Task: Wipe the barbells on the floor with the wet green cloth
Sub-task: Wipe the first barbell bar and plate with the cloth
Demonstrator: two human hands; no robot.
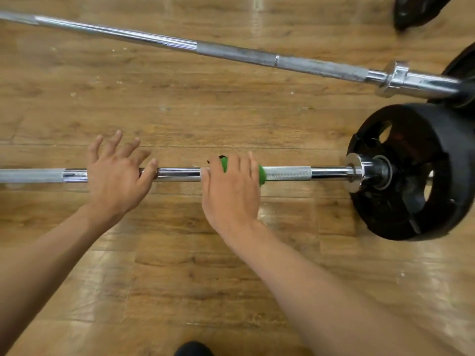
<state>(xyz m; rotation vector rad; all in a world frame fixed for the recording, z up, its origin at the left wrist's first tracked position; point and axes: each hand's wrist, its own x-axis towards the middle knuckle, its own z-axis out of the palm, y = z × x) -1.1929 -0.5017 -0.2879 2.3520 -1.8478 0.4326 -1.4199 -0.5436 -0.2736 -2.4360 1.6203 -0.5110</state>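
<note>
A chrome barbell point(288, 173) lies across the wooden floor in front of me, with a black weight plate point(411, 176) on its right end. My right hand point(231, 191) grips the bar through the green cloth point(261, 173), which wraps the bar and shows between and beside my fingers. My left hand point(115, 173) is over the bar to the left with its fingers spread and straight, the thumb lying along the bar. A second chrome barbell point(231, 53) lies farther away, running diagonally from upper left to right.
A black plate point(460, 73) sits on the far barbell's right end. Another black object point(416, 11) is at the top right corner. A dark shape point(192, 349) shows at the bottom edge. Wooden floor point(180, 111) lies between the two bars.
</note>
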